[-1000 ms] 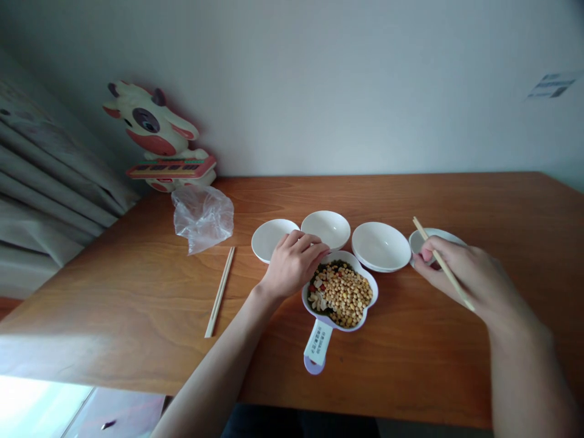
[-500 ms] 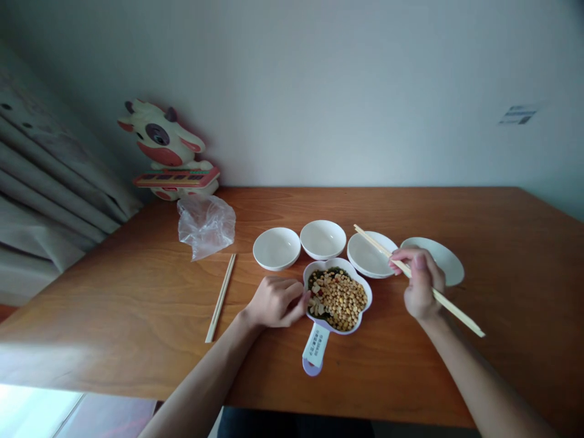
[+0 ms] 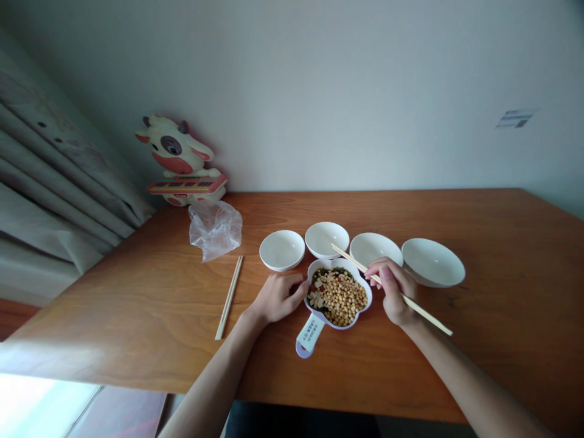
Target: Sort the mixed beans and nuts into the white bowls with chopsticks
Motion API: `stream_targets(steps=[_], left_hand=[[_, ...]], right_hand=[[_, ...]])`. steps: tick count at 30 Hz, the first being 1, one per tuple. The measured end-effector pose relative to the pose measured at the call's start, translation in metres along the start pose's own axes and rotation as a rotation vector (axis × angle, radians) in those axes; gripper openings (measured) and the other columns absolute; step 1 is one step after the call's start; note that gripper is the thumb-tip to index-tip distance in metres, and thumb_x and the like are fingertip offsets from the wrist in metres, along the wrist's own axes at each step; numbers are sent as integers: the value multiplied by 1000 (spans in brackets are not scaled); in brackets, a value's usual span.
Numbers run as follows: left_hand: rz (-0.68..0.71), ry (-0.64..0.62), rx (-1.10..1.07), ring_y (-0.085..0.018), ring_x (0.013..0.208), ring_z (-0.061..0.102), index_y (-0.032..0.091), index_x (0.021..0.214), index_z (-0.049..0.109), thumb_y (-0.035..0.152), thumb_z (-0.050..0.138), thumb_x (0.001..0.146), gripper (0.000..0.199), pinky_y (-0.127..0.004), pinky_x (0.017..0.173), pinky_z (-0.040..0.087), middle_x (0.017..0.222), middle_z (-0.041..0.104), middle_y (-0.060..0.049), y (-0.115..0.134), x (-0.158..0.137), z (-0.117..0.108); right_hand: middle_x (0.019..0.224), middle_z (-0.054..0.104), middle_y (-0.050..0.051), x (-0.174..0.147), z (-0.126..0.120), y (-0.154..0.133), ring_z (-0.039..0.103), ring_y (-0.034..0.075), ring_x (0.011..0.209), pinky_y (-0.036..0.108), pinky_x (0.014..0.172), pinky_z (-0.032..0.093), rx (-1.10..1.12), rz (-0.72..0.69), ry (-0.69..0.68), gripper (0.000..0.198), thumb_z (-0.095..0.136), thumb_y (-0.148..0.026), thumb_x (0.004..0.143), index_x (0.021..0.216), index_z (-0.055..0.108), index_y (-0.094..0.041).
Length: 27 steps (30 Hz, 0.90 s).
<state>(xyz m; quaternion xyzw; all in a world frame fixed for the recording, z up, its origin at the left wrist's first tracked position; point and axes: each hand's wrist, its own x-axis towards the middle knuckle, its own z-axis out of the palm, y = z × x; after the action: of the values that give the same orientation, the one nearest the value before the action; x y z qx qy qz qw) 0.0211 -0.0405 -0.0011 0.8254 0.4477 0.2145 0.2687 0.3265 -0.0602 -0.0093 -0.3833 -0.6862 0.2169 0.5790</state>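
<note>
A wooden table bears a pale purple, flower-shaped dish, set between the middle of the near edge and a row of bowls. Its short handle points toward the near edge. Inside are yellowish beans, with pale pieces, dark green bits and some red.

The dish looks like light, stiff plastic; its handle or rim would be the place to take hold. The beans look hard, round and slippery, likely to roll from a loose pinch.

A person's right hand is closed around chopsticks, tips over the dish's far side. The left hand is loosely curled, fingers at the dish's left rim; whether it grips cannot be told.

Counted: one dish; four white bowls; two loose chopsticks toward the table's left; one clear plastic bag and one cow toy by the far left corner. The held sticks lie too close together to count, and the beans are too many.
</note>
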Motion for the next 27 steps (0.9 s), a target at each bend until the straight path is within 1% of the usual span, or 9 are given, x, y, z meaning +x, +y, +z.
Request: stream_targets(steps=[6,9,12,15,22,24,27], left_hand=[[28,-1,29,-15,63,48,21,76,50,47,40,114,47,-29,65,34,70,58,0,-1,-1,-2],[13,18,45,-16,65,52,21,79,52,48,39,114,47,-29,65,34,72,60,-1,-1,-1,-3],[-2,41,59,-17,68,56,21,80,53,49,38,115,46,-30,66,36,75,63,-2,-1,0,-3],[-1,37,58,-19,72,60,22,81,54,49,37,115,47,-31,68,38,78,66,-3,-2,0,-3],[-7,26,42,-18,68,56,22,79,53,47,38,114,46,-31,67,38,74,63,-2,3,-2,-6],[-4,6,34,-18,69,56,22,79,51,48,37,115,46,-31,68,38,75,63,-2,4,-2,-8],[6,-28,49,-17,68,54,21,81,50,48,42,113,43,-30,66,36,75,61,-1,5,-3,-9]], right_hand=[[88,69,5,0,-2,0,64,21,76,36,69,49,-42,-39,-31,30,48,-31,113,96,71,-24],[87,69,5,-1,-2,0,63,20,73,35,65,48,-38,-43,-20,31,48,-32,113,95,72,-24],[84,69,5,0,-2,0,63,19,70,34,62,48,-13,0,-5,35,47,-36,114,96,74,-23],[83,70,5,1,-3,0,63,19,68,34,59,48,24,39,1,37,46,-38,114,101,77,-23],[81,69,5,2,-3,-2,62,18,65,33,56,46,49,24,0,39,46,-39,114,98,78,-24],[80,69,5,1,-3,-1,62,18,65,33,56,46,44,22,-2,39,47,-40,114,97,78,-24],[79,68,5,0,-2,-1,61,18,64,33,56,46,31,15,1,39,47,-40,114,94,77,-24]])
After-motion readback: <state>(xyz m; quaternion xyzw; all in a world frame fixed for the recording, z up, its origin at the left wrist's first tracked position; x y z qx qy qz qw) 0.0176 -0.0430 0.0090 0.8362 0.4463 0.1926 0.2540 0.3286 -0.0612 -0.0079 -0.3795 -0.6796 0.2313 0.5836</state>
